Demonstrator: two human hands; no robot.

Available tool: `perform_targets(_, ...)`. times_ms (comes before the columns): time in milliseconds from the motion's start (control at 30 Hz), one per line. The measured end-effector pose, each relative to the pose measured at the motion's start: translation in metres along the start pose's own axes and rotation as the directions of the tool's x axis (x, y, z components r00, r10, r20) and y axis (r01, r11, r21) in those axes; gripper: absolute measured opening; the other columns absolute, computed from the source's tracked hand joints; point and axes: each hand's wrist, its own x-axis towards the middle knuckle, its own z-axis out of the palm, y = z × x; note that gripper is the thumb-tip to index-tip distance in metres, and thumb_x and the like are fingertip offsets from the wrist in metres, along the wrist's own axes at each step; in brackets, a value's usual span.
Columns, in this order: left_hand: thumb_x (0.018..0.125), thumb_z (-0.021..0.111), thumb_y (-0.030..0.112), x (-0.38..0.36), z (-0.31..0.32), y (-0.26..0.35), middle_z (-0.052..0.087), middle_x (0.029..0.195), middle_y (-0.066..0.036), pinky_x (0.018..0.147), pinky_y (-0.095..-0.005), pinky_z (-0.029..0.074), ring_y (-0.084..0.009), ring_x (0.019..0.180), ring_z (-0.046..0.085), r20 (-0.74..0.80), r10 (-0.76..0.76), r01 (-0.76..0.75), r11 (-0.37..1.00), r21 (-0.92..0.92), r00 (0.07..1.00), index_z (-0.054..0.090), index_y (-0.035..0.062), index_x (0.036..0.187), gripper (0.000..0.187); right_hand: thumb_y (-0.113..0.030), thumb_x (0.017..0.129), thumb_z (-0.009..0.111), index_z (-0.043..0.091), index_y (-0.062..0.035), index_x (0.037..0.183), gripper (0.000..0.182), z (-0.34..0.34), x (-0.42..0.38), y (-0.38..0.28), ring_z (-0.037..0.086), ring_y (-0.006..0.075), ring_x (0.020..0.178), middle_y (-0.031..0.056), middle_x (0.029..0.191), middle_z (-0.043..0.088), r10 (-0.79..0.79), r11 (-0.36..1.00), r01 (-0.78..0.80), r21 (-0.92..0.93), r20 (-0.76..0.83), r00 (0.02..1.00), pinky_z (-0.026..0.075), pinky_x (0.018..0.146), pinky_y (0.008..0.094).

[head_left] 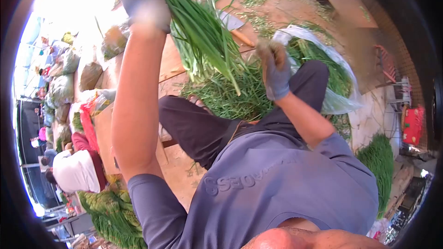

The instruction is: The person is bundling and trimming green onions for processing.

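Note:
My left hand (146,4), in a dark, dirty glove, is raised at the top left and closed around a bunch of long green chives (198,30). The leaves hang down to the right, toward my knees. My right hand (274,69), in a grey glove with soiled fingers, is held above my right knee, apart from the bunch. Its fingers are curled in, and what they hold, if anything, is hidden. Loose green leaves (240,94) lie in a heap between my legs. A cleaver with a wooden handle (242,38) rests on the floor beyond the bunch.
An open clear plastic bag (341,103) of greens stands by my right knee. More chives (377,170) lie at the right. At the left are stuffed sacks (60,90), a bent-over person in a white shirt (76,170) and a pile of greens (113,216). Trimmings litter the floor ahead.

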Motion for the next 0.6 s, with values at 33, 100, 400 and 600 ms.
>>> perform_targets(33,0.093,0.058,0.033,0.003,0.002,-0.004,0.046,0.061,-0.002,0.051,-0.0354,0.051,-0.0176,0.05,0.05,0.043,-0.02,0.02,1.0,-0.019,0.999,0.056,0.004,0.099,0.03,-0.028,0.097,0.06,0.058,-0.0019,0.111,0.03,-0.013,-0.019,0.01,0.055,0.0076,0.076,0.0042,0.089,0.059,0.214,0.97,-0.222,0.098,0.092,0.973,0.045,0.064,0.0215)
perform_targets(100,0.092,0.058,0.034,0.011,0.002,-0.011,0.043,0.06,-0.001,0.052,-0.0344,0.051,-0.0166,0.05,0.048,0.135,-0.053,0.059,0.997,-0.04,0.989,0.056,0.0046,0.098,0.029,-0.03,0.097,0.061,0.059,-0.0018,0.11,0.031,-0.019,-0.042,0.023,0.055,0.0071,0.073,0.0031,0.087,0.06,0.395,0.812,-0.465,0.352,0.254,0.883,0.044,0.06,0.0206)
perform_targets(400,0.088,0.064,0.025,-0.002,0.022,-0.006,0.042,0.058,0.001,0.047,-0.0301,0.045,-0.0151,0.047,0.046,0.01,-0.078,0.079,0.996,-0.037,0.997,0.058,0.0082,0.09,0.018,-0.028,0.097,0.06,0.06,-0.001,0.108,0.029,0.01,-0.046,0.02,0.058,0.0087,0.068,0.0047,0.084,0.064,0.421,0.622,-0.594,0.51,0.421,0.803,0.045,0.056,0.0219)
perform_targets(600,0.093,0.057,0.027,0.03,-0.001,-0.026,0.05,0.067,-0.005,0.05,-0.035,0.047,-0.0188,0.053,0.05,0.002,-0.109,0.109,0.994,0.023,0.994,0.056,0.0052,0.092,0.022,-0.021,0.099,0.057,0.062,-0.0013,0.102,0.021,-0.002,-0.032,0.018,0.059,0.0114,0.063,0.0052,0.077,0.063,0.487,0.664,-0.634,0.396,0.415,0.769,0.047,0.053,0.0243)
